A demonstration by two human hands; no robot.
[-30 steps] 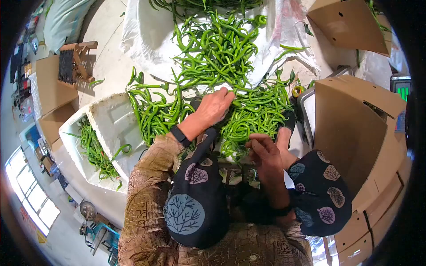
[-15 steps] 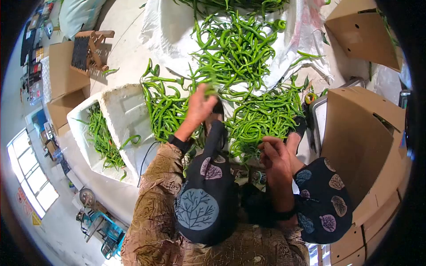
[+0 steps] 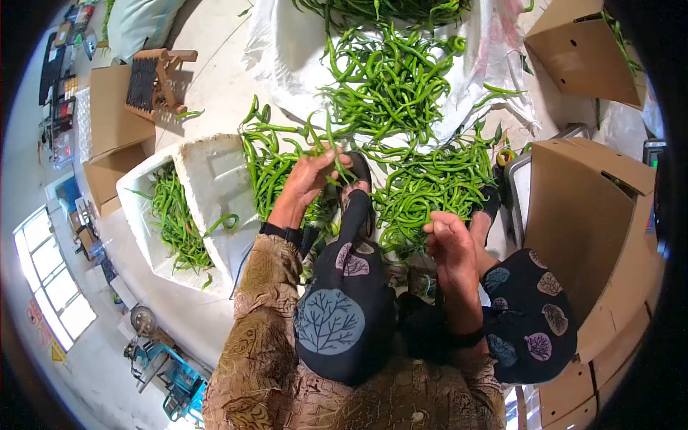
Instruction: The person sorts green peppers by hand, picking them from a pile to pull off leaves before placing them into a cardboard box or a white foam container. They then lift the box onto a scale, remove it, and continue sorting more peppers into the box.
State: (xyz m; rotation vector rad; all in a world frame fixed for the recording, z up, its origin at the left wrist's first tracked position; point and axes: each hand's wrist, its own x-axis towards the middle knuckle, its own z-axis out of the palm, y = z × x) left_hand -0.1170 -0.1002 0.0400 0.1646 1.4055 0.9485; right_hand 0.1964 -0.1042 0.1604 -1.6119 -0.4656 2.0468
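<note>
My left hand (image 3: 309, 179) is closed around a few long green chili peppers (image 3: 331, 143), whose ends stick out past the fingers. It hovers over the left part of a loose heap on the floor, beside my shoe. My right hand (image 3: 453, 247) is lifted near the front of the right heap of green chili peppers (image 3: 430, 193). Its fingers curl in toward the thumb, and what they hold, if anything, is hidden. More peppers (image 3: 390, 82) spill from a white sack (image 3: 297, 72) ahead of me.
A white foam box (image 3: 215, 168) with peppers inside lies at the left. Cardboard boxes (image 3: 584, 229) stand at the right, beside a metal-rimmed tray (image 3: 512, 175). A small wooden stool (image 3: 154, 82) is at the upper left. Teal machinery (image 3: 175, 380) sits farther left.
My left hand has slowed from a blur, and the chili peppers in it now show clearly. The right hand has turned slightly, its fingers still curled. The whole view has shifted a little rightward.
</note>
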